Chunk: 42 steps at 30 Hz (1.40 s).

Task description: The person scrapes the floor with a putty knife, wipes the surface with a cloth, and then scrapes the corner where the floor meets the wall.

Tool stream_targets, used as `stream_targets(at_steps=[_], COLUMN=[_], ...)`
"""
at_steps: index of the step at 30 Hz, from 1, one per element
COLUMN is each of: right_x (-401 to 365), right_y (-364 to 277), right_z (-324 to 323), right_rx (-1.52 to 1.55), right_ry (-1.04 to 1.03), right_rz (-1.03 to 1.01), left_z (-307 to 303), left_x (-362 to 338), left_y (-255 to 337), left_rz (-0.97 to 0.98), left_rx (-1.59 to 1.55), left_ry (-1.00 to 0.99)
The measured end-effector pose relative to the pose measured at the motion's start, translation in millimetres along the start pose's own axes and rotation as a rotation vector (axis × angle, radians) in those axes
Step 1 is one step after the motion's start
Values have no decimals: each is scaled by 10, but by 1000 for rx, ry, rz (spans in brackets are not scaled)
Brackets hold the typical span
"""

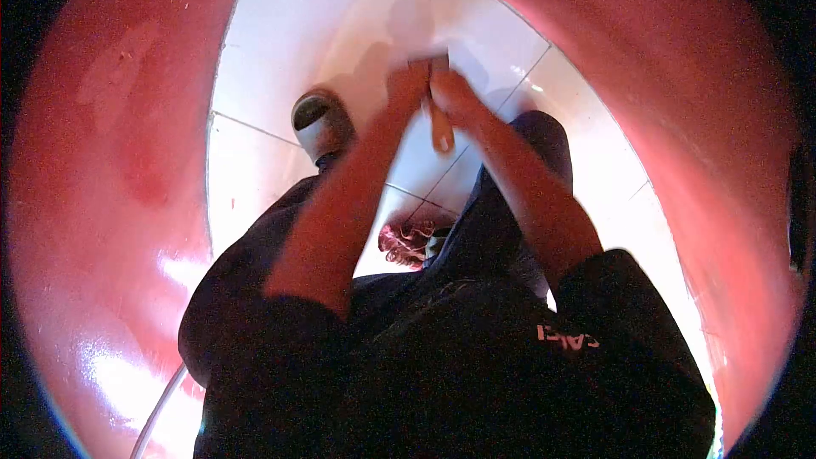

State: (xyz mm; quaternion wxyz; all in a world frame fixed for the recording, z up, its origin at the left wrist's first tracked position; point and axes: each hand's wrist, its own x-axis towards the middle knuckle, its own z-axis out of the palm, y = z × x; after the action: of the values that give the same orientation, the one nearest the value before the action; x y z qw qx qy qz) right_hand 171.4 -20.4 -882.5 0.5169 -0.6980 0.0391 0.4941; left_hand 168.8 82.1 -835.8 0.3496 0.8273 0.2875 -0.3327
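Both of my hands are together above the white tiled floor, a bit blurred. Between them is a scraper, like a putty knife, with an orange-brown handle pointing back toward me and a dark, wide blade edge at the far end. My left hand is closed at the left side of the blade. My right hand is closed at the right side, near where blade and handle meet. The exact finger positions are smeared.
Glossy red curved walls rise on both sides of the white tiled floor. A shoe is on the floor at left. A crumpled reddish bundle lies between my legs. A pale cable runs at lower left.
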Motion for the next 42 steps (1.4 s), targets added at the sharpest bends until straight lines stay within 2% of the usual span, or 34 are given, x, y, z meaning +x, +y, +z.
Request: stream_targets(at_steps=[1,3,4,6,7,8,9,11,12,14,16,19,20,21,22,24,25,27,28,30,31,33,34,36,38,39,41,42], right_x=[71,-258,-314,-248,-127,-5,347,1144,1453,817,534,-21,-40,94,229,438,538,716,745,634,358,-134,-341,-50,149,447,889,846], right_y=[1091,1122,1076,532,293,61,181,166,454,77,803,775,514,668,821,175,-162,-386,-171,238,508,727,530,614,497,401,160,110], right_z=[241,446,492,391,382,373,459,443,515,490,586,323,400,459,517,684,768,798,841,789,703,422,96,-86,-187,-121,35,56], right_rx=[-86,-63,-23,178,261,344,398,-56,-105,426,373,-107,-27,69,167,140,126,31,-46,77,278,410,266,38,40,116,226,240], right_ry=[-84,48,89,53,16,-21,-21,68,46,-126,-36,-195,-123,-142,-167,-149,-140,-131,-116,-125,-154,-66,-105,-66,-42,-17,39,34], right_rz=[9,146,182,194,202,213,11,-28,-119,-27,-192,74,189,126,65,58,54,108,11,-4,77,85,378,267,173,126,43,35], left_z=[511,1515,1676,1592,1164,796,556,330,248,647,1061,1599,1512,1378,1164,477,164,426,546,698,831,1907,2037,1856,1374,966,636,558], left_x=[-129,-387,-176,46,197,457,579,906,1071,1283,774,281,260,215,345,464,428,919,856,548,341,481,452,642,640,745,1030,1102], left_y=[-385,-1141,-1307,-1367,-1142,-962,-896,-941,-951,-1320,-1459,-1629,-1504,-1401,-1359,-1179,-1089,-1552,-1609,-1495,-1313,-1502,-1444,-1098,-693,-587,-542,-542], left_rz=[-97,-300,-310,-253,-166,-160,-172,-122,-74,78,71,110,98,87,7,-209,-291,-272,-265,-113,25,64,132,35,-58,-94,-132,-155], left_rx=[-210,-639,-543,-544,-648,-627,-608,-532,-453,-134,7,123,88,59,-145,-698,-821,-936,-942,-788,-626,184,479,128,-505,-955,-640,-526], left_ry=[-18,11,43,51,60,40,16,103,143,156,125,101,150,193,217,234,237,204,211,205,198,166,47,163,118,44,36,39])
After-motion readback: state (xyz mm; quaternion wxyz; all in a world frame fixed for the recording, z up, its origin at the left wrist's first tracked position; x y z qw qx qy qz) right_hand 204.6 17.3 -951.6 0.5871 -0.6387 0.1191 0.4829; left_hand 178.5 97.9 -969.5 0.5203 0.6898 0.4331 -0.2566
